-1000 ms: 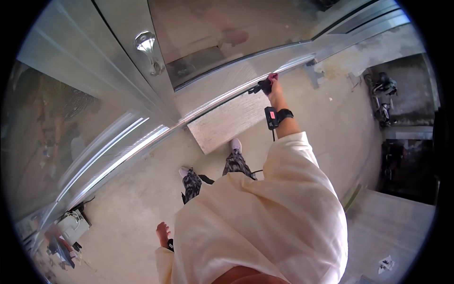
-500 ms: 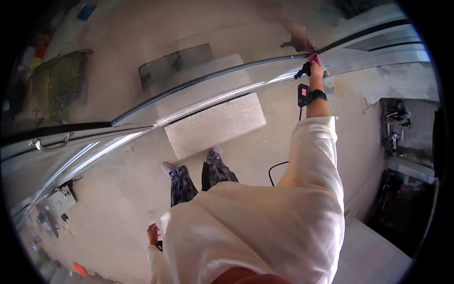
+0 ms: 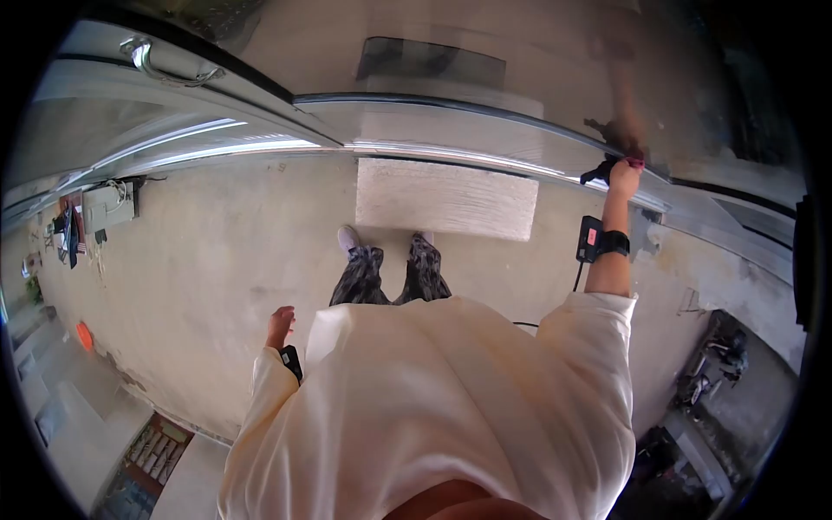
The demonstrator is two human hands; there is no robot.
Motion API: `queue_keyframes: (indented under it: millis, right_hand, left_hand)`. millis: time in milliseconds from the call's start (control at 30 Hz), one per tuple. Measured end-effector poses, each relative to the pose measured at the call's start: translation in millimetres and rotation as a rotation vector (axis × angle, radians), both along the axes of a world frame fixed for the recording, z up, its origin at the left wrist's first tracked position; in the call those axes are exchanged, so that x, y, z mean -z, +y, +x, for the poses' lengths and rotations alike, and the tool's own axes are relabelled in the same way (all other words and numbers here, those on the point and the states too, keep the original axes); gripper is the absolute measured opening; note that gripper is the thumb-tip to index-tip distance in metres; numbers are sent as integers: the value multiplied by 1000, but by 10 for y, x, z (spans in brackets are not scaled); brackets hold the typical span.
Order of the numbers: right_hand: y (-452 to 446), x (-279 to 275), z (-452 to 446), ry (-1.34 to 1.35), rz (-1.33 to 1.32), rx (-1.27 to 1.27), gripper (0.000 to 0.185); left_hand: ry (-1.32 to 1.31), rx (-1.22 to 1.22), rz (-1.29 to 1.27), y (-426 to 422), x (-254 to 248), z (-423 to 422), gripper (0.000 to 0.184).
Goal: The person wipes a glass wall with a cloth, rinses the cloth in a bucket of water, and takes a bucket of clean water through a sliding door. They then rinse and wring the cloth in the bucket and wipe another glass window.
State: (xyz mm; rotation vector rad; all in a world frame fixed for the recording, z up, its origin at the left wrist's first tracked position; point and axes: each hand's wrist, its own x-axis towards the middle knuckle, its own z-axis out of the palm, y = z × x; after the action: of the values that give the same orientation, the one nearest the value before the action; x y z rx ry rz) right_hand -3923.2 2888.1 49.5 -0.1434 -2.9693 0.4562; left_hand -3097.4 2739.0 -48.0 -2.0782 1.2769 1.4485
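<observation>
My right hand (image 3: 624, 176) is closed on a dark cloth (image 3: 600, 171) with a reddish-pink part, held against the glass door panel (image 3: 520, 108) near its lower frame. The hand and cloth are mirrored in the glass. A black device with a strap sits on that wrist. My left hand (image 3: 280, 326) hangs low at my left side, away from any object, its fingers slightly bent and apart. Another black device is on the left wrist.
A pale stone step (image 3: 446, 198) lies before my feet at the door's base. A door handle (image 3: 165, 69) is at upper left. A grey box with cables (image 3: 110, 206) stands left, an orange object (image 3: 84, 335) below it. Dark equipment (image 3: 712, 355) is at right.
My view has turned, and the step and door frame now lie more level. My right hand has moved along the glass to the right with the cloth. My left hand remains low at my side.
</observation>
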Motion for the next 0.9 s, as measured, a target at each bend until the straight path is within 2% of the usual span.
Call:
queue_keyframes:
  millis: [33, 67, 100, 167, 200, 233, 267, 300, 367, 433, 467, 500, 567, 633, 700, 767, 800, 833, 900]
  right_hand:
    - [-93, 134, 114, 19, 17, -24, 54]
    - [-223, 141, 298, -93, 53, -123, 44]
    - [-348, 214, 487, -201, -45, -381, 40]
    - [-854, 391, 1071, -370, -192, -421, 39]
    - [-1170, 296, 1479, -413, -455, -251, 39]
    - [-1415, 56, 1914, -394, -662, -240, 37]
    - [-1509, 222, 2052, -490, -658, -217, 34]
    - [-1585, 282, 2274, -625, -889, -230, 31]
    - [-1692, -17, 2792, -716, -1101, -168, 26]
    - [-1505, 14, 2735, -653, -1183, -23, 22]
    - [-1281, 218, 2451, -571, -1317, -16, 18]
    - [-1125, 167, 2202, -426, -1360, 60, 35]
    - [-878, -1, 1683, -120, -1441, 31, 38]
    - [-824, -90, 1357, -12, -1373, 5, 42]
    - [-1046, -214, 1251, 125, -854, 95, 48]
    - [-1376, -336, 1720, 149, -789, 136, 52]
    - [-1447, -125, 1884, 166, -744, 46, 53]
    - [-1451, 74, 1981, 174, -695, -44, 54]
    - [-1351, 110, 2014, 203, -761, -159, 57]
  left_hand:
    - [39, 19, -17, -79, 65, -83, 27]
    - [79, 43, -30, -143, 119, -132, 28]
    - [84, 36, -24, -193, 125, -186, 28]
    - [216, 95, -163, -301, 125, -307, 29]
    - [224, 73, -169, -363, 206, -272, 29]
    - [213, 54, -173, -409, 234, -220, 29]
    - [232, 19, -186, -446, 145, -188, 29]
    - [247, -4, -184, -471, 104, -67, 29]
    - [250, -74, -150, -453, 115, 333, 30]
    - [172, -179, -63, -381, 191, 861, 31]
    - [131, -233, -15, -336, 220, 1119, 32]
    - [99, -298, 28, -254, 374, 1458, 34]
    - [90, -364, 71, -154, 415, 1915, 37]
    - [94, -368, 62, -174, 381, 1907, 37]
    - [105, -384, 36, -262, 388, 1703, 36]
    - [106, -382, 17, -371, 334, 1445, 36]
    - [112, -383, 6, -419, 327, 1236, 36]
    - [123, -300, 18, -495, 366, 957, 35]
    - [179, -105, -8, -675, 206, 214, 33]
